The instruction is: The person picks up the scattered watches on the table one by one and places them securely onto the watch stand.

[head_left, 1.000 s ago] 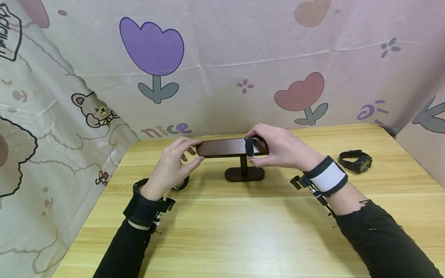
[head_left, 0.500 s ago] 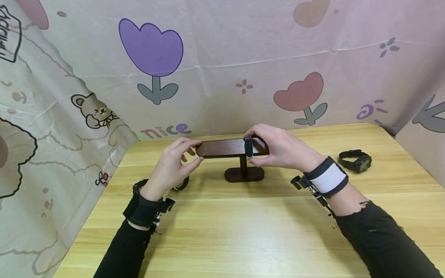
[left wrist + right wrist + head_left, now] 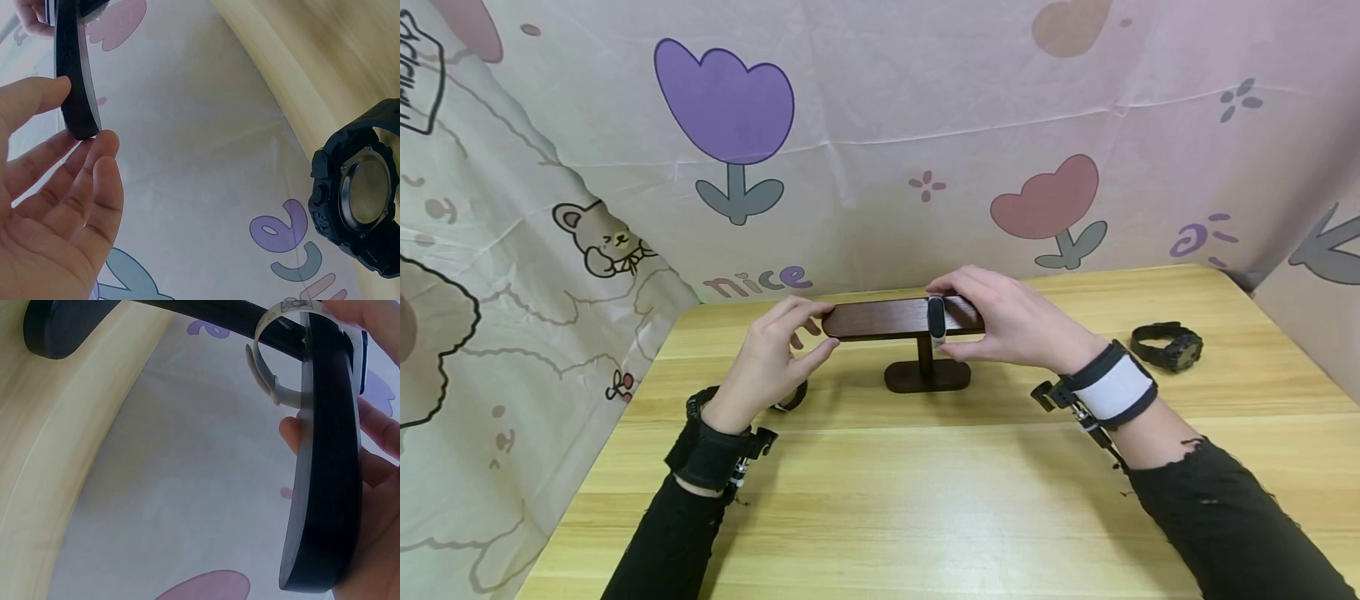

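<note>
A dark brown wooden watch stand (image 3: 880, 319) stands upright near the back of the table, its crossbar on a post above an oval base. My left hand (image 3: 767, 354) pinches the crossbar's left end; the thumb presses one edge and fingertips meet the tip. A smart band (image 3: 937, 320) with a black face loops around the crossbar, right of the post. In the right wrist view its pale strap (image 3: 287, 397) hangs round the bar. My right hand (image 3: 1015, 321) holds the band between thumb below and index finger above, its palm covering the bar's right end.
A black watch (image 3: 1168, 347) lies on the wooden table (image 3: 910, 500) at the right. Another black watch (image 3: 369, 187) lies beside my left hand, mostly hidden in the head view. A patterned cloth (image 3: 865, 217) hangs right behind the table.
My right hand and wrist have shifted very slightly to the right. The left hand, stand and both loose watches look unmoved.
</note>
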`<state>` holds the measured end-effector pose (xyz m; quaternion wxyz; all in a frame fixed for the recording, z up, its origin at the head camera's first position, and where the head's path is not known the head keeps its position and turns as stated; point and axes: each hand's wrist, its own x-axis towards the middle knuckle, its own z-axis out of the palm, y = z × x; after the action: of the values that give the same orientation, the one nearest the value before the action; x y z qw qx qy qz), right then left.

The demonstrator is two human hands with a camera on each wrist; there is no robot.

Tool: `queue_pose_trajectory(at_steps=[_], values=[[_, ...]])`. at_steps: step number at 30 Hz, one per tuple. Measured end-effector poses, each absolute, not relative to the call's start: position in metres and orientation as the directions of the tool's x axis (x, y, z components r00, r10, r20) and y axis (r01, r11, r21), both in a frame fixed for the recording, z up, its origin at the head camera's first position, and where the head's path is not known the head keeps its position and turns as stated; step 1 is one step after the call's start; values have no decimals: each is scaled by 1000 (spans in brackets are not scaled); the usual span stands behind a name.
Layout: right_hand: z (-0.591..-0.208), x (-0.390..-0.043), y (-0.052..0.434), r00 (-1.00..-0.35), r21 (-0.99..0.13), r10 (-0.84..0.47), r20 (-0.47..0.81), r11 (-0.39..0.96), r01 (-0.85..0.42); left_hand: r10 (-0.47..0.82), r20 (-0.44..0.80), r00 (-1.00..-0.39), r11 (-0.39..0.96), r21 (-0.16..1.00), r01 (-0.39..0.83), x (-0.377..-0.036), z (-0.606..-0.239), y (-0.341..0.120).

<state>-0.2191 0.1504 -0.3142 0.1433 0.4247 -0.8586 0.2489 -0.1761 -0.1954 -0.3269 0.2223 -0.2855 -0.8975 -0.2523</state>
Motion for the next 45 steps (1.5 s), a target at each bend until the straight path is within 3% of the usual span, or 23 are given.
queue_pose_trajectory(at_steps=[10,31,45], values=[[-311,-216,163,-578,-263,-641,505,523,-811,403,558,-725,701,321,637,-177,-328,-195],[-315,-203,200,-704,-348,-545,455,619,-704,417,606,-677,681,285,675,-171,-323,-189],[-311,-197,221,-762,-411,-480,434,648,-642,474,638,-607,627,240,741,-155,-313,-173]])
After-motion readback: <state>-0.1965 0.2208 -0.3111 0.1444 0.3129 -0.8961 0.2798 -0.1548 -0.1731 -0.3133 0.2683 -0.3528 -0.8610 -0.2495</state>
